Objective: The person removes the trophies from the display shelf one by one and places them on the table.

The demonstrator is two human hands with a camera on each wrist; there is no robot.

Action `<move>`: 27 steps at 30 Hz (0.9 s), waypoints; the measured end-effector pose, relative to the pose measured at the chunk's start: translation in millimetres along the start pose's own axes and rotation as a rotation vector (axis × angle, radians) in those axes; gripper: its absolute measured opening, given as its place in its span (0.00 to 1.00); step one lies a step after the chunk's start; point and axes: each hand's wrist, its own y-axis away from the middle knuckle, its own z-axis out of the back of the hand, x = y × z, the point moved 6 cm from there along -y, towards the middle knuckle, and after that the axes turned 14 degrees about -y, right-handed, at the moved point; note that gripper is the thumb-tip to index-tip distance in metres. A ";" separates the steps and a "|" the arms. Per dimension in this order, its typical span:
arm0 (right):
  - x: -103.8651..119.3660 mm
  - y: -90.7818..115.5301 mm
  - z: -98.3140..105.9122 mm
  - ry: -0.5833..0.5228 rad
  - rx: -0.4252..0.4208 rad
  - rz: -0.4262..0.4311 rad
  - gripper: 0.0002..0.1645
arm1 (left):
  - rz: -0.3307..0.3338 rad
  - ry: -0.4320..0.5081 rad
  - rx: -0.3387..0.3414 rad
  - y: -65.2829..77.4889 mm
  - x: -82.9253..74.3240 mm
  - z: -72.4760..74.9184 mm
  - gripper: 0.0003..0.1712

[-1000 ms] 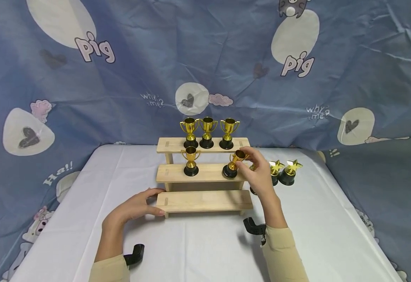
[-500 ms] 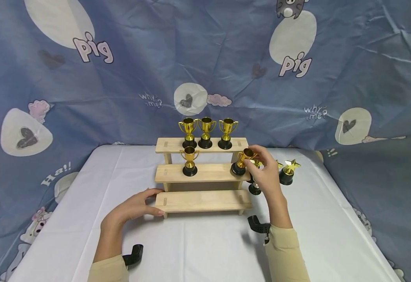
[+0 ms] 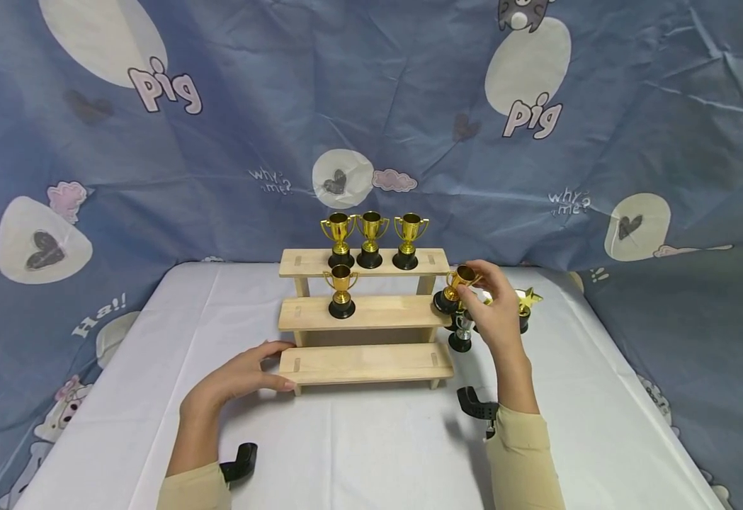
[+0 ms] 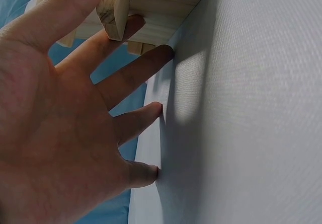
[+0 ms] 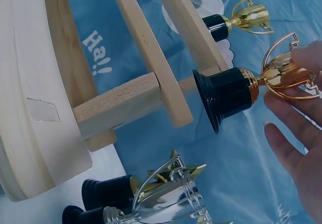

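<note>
My right hand (image 3: 497, 308) pinches a small copper-gold trophy cup (image 3: 447, 302) by its bowl, at the right end of the middle step. In the right wrist view its black base is tilted and apart from the wood. My left hand (image 3: 234, 379) is at the left end of the bottom step of the wooden display stand (image 3: 365, 363). Its fingers are spread and straight, with thumb and index finger touching the wood. Another copper-gold trophy cup (image 3: 342, 301) stands on the middle step. Three gold trophy cups (image 3: 371, 241) line the top step.
To the right of the stand, a silver trophy cup (image 3: 460, 338) stands on the white tablecloth (image 3: 384, 446). A gold star trophy (image 3: 527, 304) is behind my right hand, with others partly hidden. A blue patterned cloth (image 3: 282, 106) hangs behind.
My right hand has moved right along the middle step with the copper-gold trophy cup, uncovering the silver trophy cup. My left hand stays at the stand's left end.
</note>
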 end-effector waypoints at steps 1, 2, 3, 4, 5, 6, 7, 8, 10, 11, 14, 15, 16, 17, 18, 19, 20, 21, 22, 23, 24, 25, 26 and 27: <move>-1.9 -0.4 0.7 0.002 0.000 0.001 0.25 | 0.002 0.002 0.000 0.3 -0.3 -0.1 0.51; -3.2 -0.7 1.2 0.004 0.001 0.003 0.24 | 0.001 0.001 0.000 0.4 -0.4 -0.1 0.51; -3.8 -0.8 1.7 0.005 0.002 0.008 0.24 | 0.008 0.005 0.001 0.6 0.0 -0.3 0.51; -4.1 -1.0 2.5 0.008 0.001 0.014 0.24 | 0.004 0.003 0.002 0.7 -0.2 -0.5 0.51; -4.9 -1.1 3.4 0.011 -0.002 0.019 0.24 | 0.004 0.003 0.002 0.9 -0.3 -0.6 0.51; -4.5 -1.3 4.3 0.013 -0.005 0.024 0.24 | 0.003 0.002 0.003 1.1 -0.2 -0.8 0.51; -4.2 -1.4 5.3 0.015 -0.009 0.029 0.23 | 0.005 0.004 0.002 1.2 -0.2 -0.9 0.51; -3.8 -1.5 6.4 0.016 -0.014 0.032 0.23 | 0.004 0.004 0.003 1.2 0.0 -1.0 0.51; -3.1 -1.8 9.1 0.020 -0.025 0.037 0.23 | 0.001 0.003 0.002 1.3 -0.1 -1.1 0.50; -2.9 -2.0 10.6 0.021 -0.029 0.038 0.23 | 0.001 0.003 0.001 1.3 0.1 -1.1 0.50; -2.8 -2.1 16.7 0.033 -0.046 0.040 0.23 | -0.002 -0.003 -0.002 1.1 0.0 -0.9 0.50; -3.4 -2.2 19.0 0.042 -0.053 0.038 0.24 | -0.003 -0.006 -0.002 1.0 -0.1 -0.8 0.50; -4.2 -2.3 21.8 0.052 -0.062 0.035 0.24 | -0.003 -0.009 -0.002 0.9 -0.2 -0.7 0.50; -5.0 -2.4 24.4 0.060 -0.070 0.032 0.24 | -0.005 -0.012 -0.002 0.7 -0.2 -0.6 0.50; -5.8 -2.4 27.0 0.074 -0.078 0.028 0.24 | -0.005 -0.013 -0.001 0.6 -0.3 -0.4 0.50; -6.7 -2.4 29.6 0.082 -0.085 0.022 0.24 | -0.006 -0.014 -0.001 0.4 -0.3 -0.2 0.50; -7.3 -2.3 32.1 0.095 -0.092 0.016 0.24 | -0.008 -0.013 -0.002 0.3 -0.4 0.0 0.50; -7.6 -2.1 34.2 0.103 -0.097 0.011 0.24 | -0.010 -0.013 -0.002 0.1 -0.4 0.2 0.50; -7.3 -1.8 36.1 0.108 -0.102 0.006 0.24 | -0.012 -0.012 -0.003 0.0 -0.6 0.4 0.50; -6.5 -1.6 37.6 0.114 -0.105 0.003 0.25 | -0.014 -0.011 -0.003 0.0 -0.6 0.6 0.50; -4.9 -1.2 38.6 0.115 -0.107 0.001 0.25 | -0.016 -0.010 -0.003 -0.1 -0.7 0.7 0.50; -2.2 -0.8 39.2 0.110 -0.106 0.000 0.25 | -0.017 -0.009 -0.003 -0.1 -0.6 0.7 0.50; 2.1 -0.2 39.2 0.113 -0.106 0.002 0.24 | -0.018 -0.009 -0.002 -0.1 -0.6 0.7 0.50; 6.1 0.4 39.2 0.109 -0.104 0.003 0.24 | -0.018 -0.009 -0.001 -0.2 -0.4 0.6 0.50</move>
